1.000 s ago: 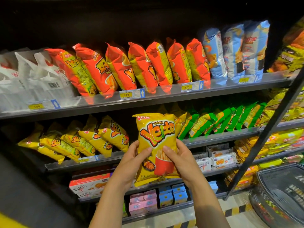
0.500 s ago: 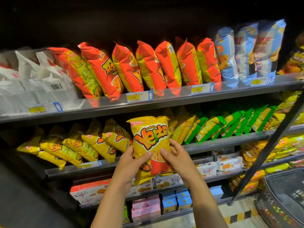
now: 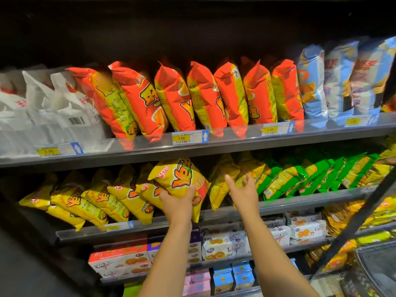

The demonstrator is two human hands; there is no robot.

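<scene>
The left hand (image 3: 176,198) is gripping the yellow chip bag (image 3: 180,174) from underneath, fingers curling round its lower part, just below the 3.00 price tag (image 3: 181,138). The right hand (image 3: 243,189) is reaching with fingers spread, holding nothing, below and right of that tag. To seat the bag well, the free hand should be parting the neighbouring yellow bags (image 3: 222,183) while the left is tipping it in. Above the tag seven orange bags (image 3: 171,97) are leaning; far right of it, three blue bags (image 3: 338,82) are standing.
</scene>
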